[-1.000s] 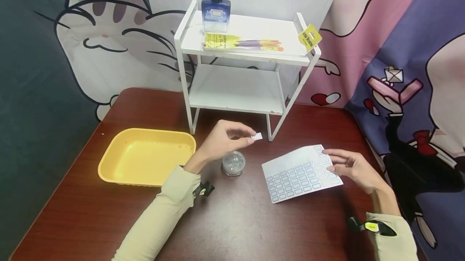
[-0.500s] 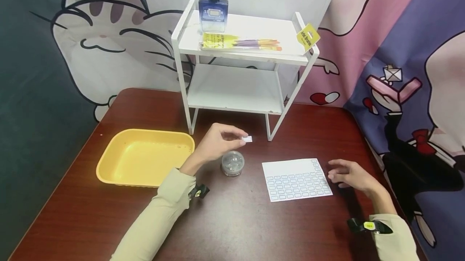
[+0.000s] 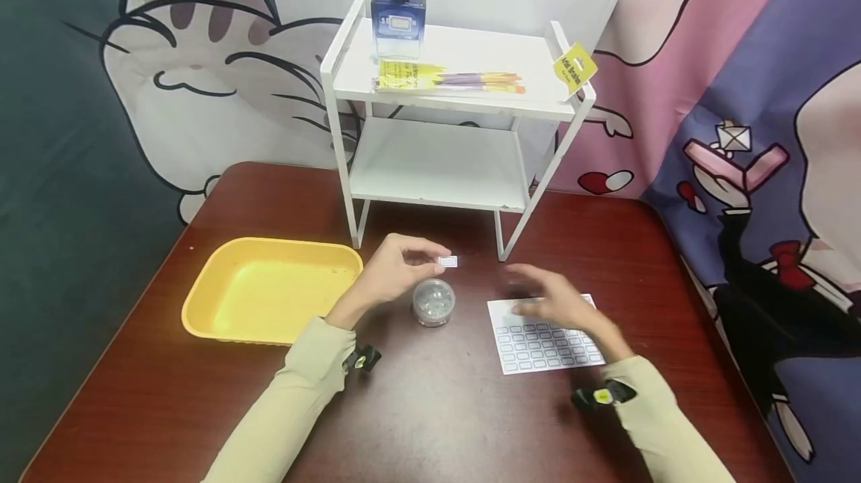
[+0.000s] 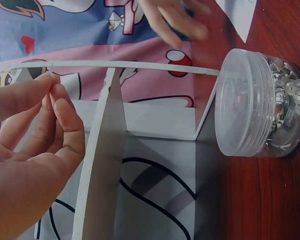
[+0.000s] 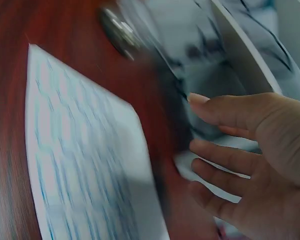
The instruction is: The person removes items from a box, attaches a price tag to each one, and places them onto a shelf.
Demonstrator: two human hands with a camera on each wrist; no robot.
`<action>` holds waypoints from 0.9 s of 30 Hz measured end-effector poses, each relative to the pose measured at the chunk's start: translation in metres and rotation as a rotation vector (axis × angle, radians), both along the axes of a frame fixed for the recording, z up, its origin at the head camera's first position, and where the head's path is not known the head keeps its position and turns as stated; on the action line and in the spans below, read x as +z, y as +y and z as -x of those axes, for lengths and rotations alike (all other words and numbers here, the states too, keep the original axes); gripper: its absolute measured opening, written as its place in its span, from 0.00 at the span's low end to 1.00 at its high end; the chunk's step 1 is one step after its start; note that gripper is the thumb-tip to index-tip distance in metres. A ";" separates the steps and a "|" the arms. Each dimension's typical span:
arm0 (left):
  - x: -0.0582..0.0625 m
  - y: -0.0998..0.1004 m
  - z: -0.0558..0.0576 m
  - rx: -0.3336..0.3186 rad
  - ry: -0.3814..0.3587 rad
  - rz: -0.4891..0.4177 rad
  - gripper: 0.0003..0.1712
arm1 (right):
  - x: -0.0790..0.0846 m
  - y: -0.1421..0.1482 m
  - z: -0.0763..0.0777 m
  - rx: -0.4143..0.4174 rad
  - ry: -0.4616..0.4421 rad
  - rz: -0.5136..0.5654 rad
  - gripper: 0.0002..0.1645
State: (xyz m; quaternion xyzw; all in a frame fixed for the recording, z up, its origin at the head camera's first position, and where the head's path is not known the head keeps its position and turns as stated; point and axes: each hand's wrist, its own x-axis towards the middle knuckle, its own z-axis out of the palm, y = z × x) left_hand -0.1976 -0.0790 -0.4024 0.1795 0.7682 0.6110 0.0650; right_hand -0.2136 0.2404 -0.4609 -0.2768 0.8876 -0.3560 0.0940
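Between thumb and forefinger my left hand (image 3: 393,271) pinches a small white label sticker (image 3: 448,262) with a dark printed border. In the left wrist view the sticker shows only edge-on at the fingertips. Just below that hand stands a round clear plastic jar (image 3: 433,302); shiny silvery pieces show inside it in the left wrist view. My right hand (image 3: 561,303), blurred and holding nothing, is above the sheet of label stickers (image 3: 548,348) and covers part of its upper area. In the right wrist view its fingers are spread apart from the sheet.
A yellow tray (image 3: 195,303) stands at the left of the brown table (image 3: 430,423). Behind the hands rises a white two-tier rack (image 3: 437,161), with a blue bottle (image 3: 399,23) and a pack of artist brushes (image 3: 451,79) on top. Printed cloth hangs behind.
My right hand let the sticker sheet down flat on the table, then moved left over it toward the left hand. The left hand shifted slightly left with the label sticker.
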 end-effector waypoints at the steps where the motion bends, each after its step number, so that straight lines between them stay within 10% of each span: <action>1: 0.000 0.000 0.000 0.000 -0.001 -0.002 0.14 | -0.002 -0.012 0.002 0.033 0.019 -0.025 0.43; 10: -0.003 -0.002 0.000 -0.031 0.054 -0.031 0.13 | -0.022 -0.081 0.015 0.169 0.083 -0.156 0.58; 27: -0.003 -0.003 -0.001 -0.014 0.109 -0.066 0.13 | -0.036 -0.115 0.016 0.208 0.072 -0.127 0.58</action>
